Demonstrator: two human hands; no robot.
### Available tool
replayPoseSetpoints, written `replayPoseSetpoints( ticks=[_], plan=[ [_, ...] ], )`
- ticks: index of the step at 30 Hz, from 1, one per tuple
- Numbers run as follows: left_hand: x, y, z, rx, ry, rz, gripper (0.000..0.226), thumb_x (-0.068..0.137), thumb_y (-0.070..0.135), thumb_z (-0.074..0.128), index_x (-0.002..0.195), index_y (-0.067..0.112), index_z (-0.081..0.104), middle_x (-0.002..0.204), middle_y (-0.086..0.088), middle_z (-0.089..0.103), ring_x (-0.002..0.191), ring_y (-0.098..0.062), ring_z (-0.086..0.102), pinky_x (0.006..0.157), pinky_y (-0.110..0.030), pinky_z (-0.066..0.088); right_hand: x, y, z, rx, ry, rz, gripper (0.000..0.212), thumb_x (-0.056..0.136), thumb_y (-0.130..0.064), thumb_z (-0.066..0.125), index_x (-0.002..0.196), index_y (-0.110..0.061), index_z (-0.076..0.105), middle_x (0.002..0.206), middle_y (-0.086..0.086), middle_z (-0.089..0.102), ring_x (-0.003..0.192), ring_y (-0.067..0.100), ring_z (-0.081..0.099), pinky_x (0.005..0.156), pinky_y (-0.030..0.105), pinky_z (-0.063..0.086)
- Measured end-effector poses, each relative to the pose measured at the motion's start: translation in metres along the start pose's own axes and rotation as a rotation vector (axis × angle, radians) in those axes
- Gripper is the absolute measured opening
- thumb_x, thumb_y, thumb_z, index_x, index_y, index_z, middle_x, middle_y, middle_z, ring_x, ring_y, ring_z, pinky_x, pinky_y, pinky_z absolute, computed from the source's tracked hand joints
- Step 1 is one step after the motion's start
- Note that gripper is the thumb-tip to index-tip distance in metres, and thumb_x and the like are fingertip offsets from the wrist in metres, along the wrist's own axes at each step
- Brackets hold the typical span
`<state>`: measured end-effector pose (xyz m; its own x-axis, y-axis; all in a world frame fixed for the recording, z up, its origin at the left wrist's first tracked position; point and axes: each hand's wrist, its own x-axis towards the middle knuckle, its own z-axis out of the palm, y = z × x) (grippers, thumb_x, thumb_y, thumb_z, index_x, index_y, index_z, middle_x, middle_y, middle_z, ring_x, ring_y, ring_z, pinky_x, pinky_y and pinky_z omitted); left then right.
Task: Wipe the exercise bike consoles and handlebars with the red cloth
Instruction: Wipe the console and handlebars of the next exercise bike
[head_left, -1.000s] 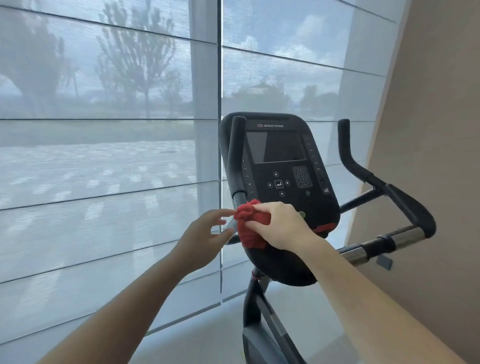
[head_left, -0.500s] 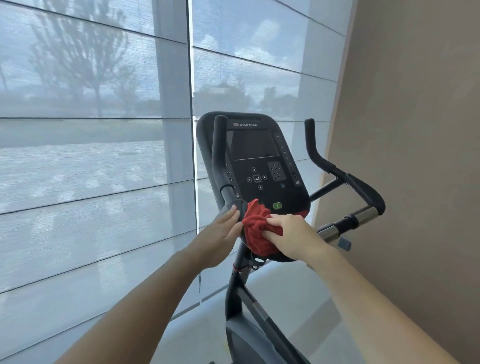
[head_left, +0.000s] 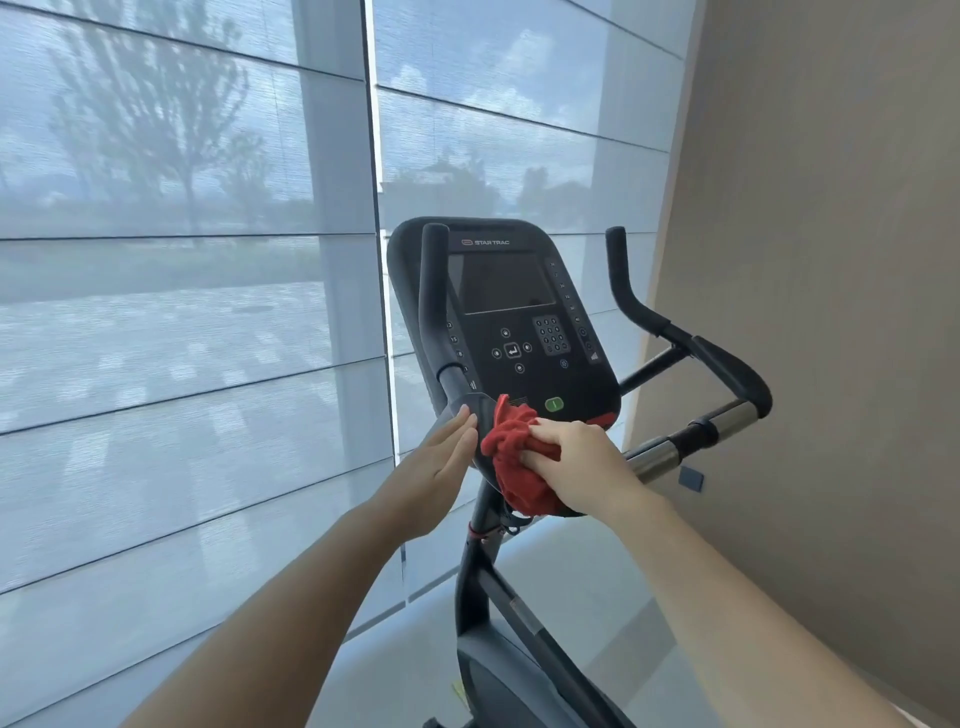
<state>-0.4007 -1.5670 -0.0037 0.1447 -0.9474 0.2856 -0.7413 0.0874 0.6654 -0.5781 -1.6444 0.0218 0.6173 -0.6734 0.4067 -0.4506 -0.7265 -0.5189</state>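
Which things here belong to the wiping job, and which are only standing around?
For the job: red cloth, console, left handlebar, right handlebar, right hand gripping the cloth, left hand flat against the left handlebar's base.
Just around: window blinds, beige wall.

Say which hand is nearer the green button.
Right. The right hand, gripping the red cloth, is just below the green button; the left hand is farther left, at the handlebar.
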Motion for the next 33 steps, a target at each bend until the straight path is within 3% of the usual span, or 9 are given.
replayPoseSetpoints(
  ticks=[7, 11, 15, 19, 21, 23, 27, 31, 33],
  plan=[
    [-0.004, 0.003, 0.006, 0.024, 0.040, 0.004, 0.053, 0.098, 0.045, 0.016, 0.147, 0.027, 0.019, 0.155, 0.016, 0.010, 0.139, 0.004, 0.006, 0.110, -0.017, 0.004, -0.029, 0.024, -0.002, 0.086, 0.020, -0.066, 0.021, 0.084, -0.032, 0.064, 0.104, -0.031, 0.068, 0.104, -0.017, 0.068, 0.100, 0.001, 0.057, 0.091, 0.017, 0.043],
    [-0.005, 0.003, 0.011, 0.011, 0.087, -0.001, 0.051, 0.099, 0.041, 0.018, 0.147, 0.025, 0.019, 0.155, 0.015, 0.010, 0.139, 0.005, 0.006, 0.110, -0.016, 0.004, -0.021, 0.025, 0.004, 0.096, 0.050, -0.080, 0.023, 0.084, -0.030, 0.063, 0.107, -0.027, 0.067, 0.114, -0.007, 0.065, 0.107, 0.008, 0.054, 0.084, 0.005, 0.032],
    [-0.005, 0.004, 0.014, -0.048, 0.125, -0.016, 0.053, 0.096, 0.046, 0.021, 0.146, 0.027, 0.024, 0.154, 0.017, 0.015, 0.137, 0.008, 0.010, 0.109, -0.014, 0.007, -0.002, 0.022, 0.005, 0.086, 0.040, -0.096, 0.026, 0.087, -0.028, 0.061, 0.112, -0.027, 0.067, 0.121, -0.002, 0.065, 0.113, 0.016, 0.055, 0.085, 0.008, 0.031],
    [-0.002, 0.007, 0.010, -0.208, 0.179, -0.084, 0.053, 0.096, 0.046, 0.026, 0.144, 0.024, 0.031, 0.151, 0.009, 0.027, 0.139, -0.007, 0.021, 0.109, -0.020, 0.016, 0.017, 0.018, 0.004, 0.086, 0.040, -0.138, 0.023, 0.086, -0.030, 0.061, 0.108, -0.030, 0.068, 0.115, -0.007, 0.067, 0.107, 0.018, 0.058, 0.084, 0.021, 0.040],
    [-0.002, 0.012, 0.005, -0.225, 0.203, -0.074, 0.046, 0.097, 0.043, 0.029, 0.139, 0.028, 0.038, 0.141, 0.016, 0.038, 0.131, -0.002, 0.032, 0.101, -0.009, 0.024, 0.029, 0.013, 0.004, 0.095, 0.026, -0.165, 0.022, 0.085, -0.030, 0.062, 0.106, -0.030, 0.068, 0.113, -0.006, 0.068, 0.104, 0.019, 0.059, 0.084, 0.026, 0.041],
    [-0.003, 0.021, -0.002, -0.234, 0.235, -0.057, 0.034, 0.097, 0.039, 0.031, 0.129, 0.038, 0.044, 0.124, 0.027, 0.044, 0.114, 0.011, 0.041, 0.084, 0.001, 0.032, 0.044, 0.006, 0.006, 0.084, -0.017, -0.195, 0.022, 0.085, -0.029, 0.061, 0.107, -0.029, 0.068, 0.111, -0.004, 0.069, 0.103, 0.021, 0.059, 0.086, 0.029, 0.043],
    [-0.005, 0.031, -0.010, -0.197, 0.299, -0.070, 0.033, 0.099, 0.035, 0.031, 0.127, 0.036, 0.047, 0.122, 0.024, 0.047, 0.110, 0.009, 0.043, 0.087, -0.010, 0.033, 0.070, -0.008, 0.011, 0.027, -0.099, -0.241, 0.028, 0.087, -0.029, 0.058, 0.114, -0.030, 0.065, 0.122, -0.001, 0.063, 0.111, 0.026, 0.055, 0.092, 0.032, 0.042],
    [-0.008, 0.040, -0.010, -0.169, 0.358, -0.055, 0.033, 0.100, 0.030, 0.029, 0.088, 0.050, 0.052, 0.090, 0.038, 0.058, 0.090, 0.016, 0.051, 0.074, -0.003, 0.039, 0.071, -0.007, 0.010, -0.060, -0.110, -0.316, 0.020, 0.085, -0.028, 0.057, 0.102, -0.031, 0.068, 0.107, -0.005, 0.068, 0.099, 0.023, 0.059, 0.085, 0.032, 0.047],
    [-0.008, 0.039, -0.005, -0.174, 0.392, -0.074, 0.034, 0.100, 0.033, 0.028, 0.086, 0.052, 0.053, 0.091, 0.036, 0.058, 0.091, 0.013, 0.051, 0.075, -0.005, 0.041, 0.059, 0.001, 0.005, -0.030, -0.097, -0.377, 0.015, 0.083, -0.026, 0.058, 0.093, -0.029, 0.069, 0.096, -0.009, 0.069, 0.091, 0.017, 0.060, 0.079, 0.031, 0.048]
  ],
)
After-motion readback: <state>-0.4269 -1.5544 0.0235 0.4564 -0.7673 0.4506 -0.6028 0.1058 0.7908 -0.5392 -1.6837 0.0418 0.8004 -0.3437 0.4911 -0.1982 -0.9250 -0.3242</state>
